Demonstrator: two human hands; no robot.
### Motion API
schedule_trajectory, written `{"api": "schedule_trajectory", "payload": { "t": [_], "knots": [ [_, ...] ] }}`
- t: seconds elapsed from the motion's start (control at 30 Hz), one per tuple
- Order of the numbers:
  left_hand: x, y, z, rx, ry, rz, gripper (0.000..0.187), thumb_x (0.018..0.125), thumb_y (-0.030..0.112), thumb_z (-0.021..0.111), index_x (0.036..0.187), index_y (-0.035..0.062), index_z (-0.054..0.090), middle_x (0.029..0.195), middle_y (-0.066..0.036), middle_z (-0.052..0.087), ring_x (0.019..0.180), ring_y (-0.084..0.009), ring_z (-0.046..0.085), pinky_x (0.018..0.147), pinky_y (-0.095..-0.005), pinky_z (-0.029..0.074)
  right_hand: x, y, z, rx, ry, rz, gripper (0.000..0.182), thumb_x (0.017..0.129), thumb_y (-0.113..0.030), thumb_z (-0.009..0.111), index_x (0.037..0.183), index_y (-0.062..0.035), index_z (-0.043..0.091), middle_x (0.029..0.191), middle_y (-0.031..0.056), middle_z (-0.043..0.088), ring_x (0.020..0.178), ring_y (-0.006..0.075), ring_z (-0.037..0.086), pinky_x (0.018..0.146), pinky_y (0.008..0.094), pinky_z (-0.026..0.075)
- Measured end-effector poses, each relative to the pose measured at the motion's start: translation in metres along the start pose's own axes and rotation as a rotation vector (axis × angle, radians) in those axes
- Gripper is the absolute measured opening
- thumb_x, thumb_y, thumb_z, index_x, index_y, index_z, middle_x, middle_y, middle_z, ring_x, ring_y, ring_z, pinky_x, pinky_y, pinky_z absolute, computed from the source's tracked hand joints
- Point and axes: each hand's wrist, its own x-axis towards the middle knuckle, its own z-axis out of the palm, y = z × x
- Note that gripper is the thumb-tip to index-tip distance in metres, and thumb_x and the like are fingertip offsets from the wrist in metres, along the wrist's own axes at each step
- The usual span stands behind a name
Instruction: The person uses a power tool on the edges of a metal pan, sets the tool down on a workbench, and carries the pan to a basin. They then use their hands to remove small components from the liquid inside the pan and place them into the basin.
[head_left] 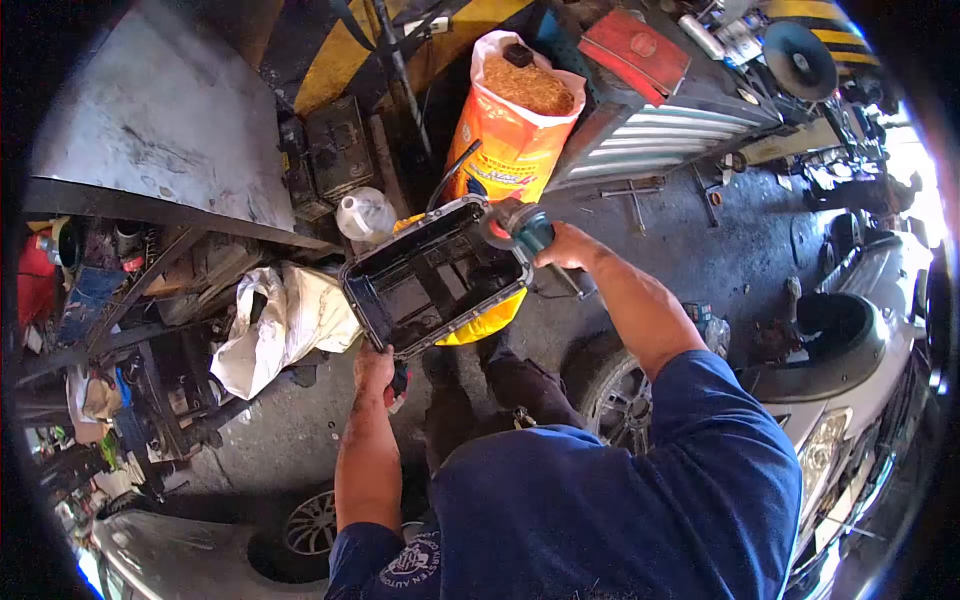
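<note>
Right grip (570,247) is holding grinder (532,230) by black pan (465,319); left grip (374,370) is clasping pan corner; sleeve badge (411,562) is showing "AUTOM".

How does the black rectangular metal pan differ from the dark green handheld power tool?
The pan is wide and hollow; the power tool is smaller, with a round disc. The left hand holds the pan's corner; the right hand grips the power tool. Both are hand-held.
</note>
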Motion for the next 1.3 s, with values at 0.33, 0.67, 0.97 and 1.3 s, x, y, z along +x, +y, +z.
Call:
{"api": "schedule_trajectory", "payload": {
  "t": [0.33,0.67,0.97,1.3],
  "knots": [
    [-0.018,0.028,-0.035,-0.278,0.024,-0.086,0.041,0.089,0.026,0.07,0.123,0.0046,0.062,0.114,-0.023,0.069,0.11,-0.0421,0.065,0.094,-0.0484,0.051,0.073,-0.026,-0.007,-0.082,-0.029,-0.053,0.073,0.061,-0.037,0.085,0.12,-0.0003,0.066,0.111,0.0224,0.07,0.107,0.0345,0.067,0.095,0.0409,0.051],
    [-0.006,0.03,-0.041,-0.183,-0.06,-0.083,0.052,0.091,0.033,0.068,0.132,0.0033,0.057,0.124,-0.028,0.064,0.118,-0.045,0.06,0.099,-0.0512,0.049,-0.01,-0.013,0.005,-0.025,-0.028,0.011,0.066,0.061,-0.033,0.085,0.115,-0.0003,0.065,0.107,0.0209,0.07,0.107,0.0351,0.065,0.093,0.0414,0.05],
    [0.007,0.019,-0.041,-0.103,-0.11,0.044,0.057,0.092,0.035,0.067,0.133,-0.0024,0.055,0.132,-0.029,0.059,0.123,-0.0455,0.056,0.105,-0.047,0.045,-0.079,0.053,0.035,-0.037,0.01,0.11,0.069,0.062,-0.036,0.087,0.117,-0.0002,0.064,0.106,0.0206,0.07,0.103,0.0348,0.067,0.091,0.0426,0.051],
    [0.007,0.013,-0.039,-0.211,-0.107,0.025,0.051,0.09,0.034,0.07,0.127,0.0002,0.061,0.123,-0.028,0.065,0.118,-0.0433,0.061,0.1,-0.0469,0.047,-0.149,0.058,0.082,0.119,0.006,0.18,0.073,0.064,-0.034,0.087,0.122,0.0011,0.061,0.106,0.0193,0.069,0.103,0.0308,0.066,0.092,0.0406,0.049]
  ]
}}
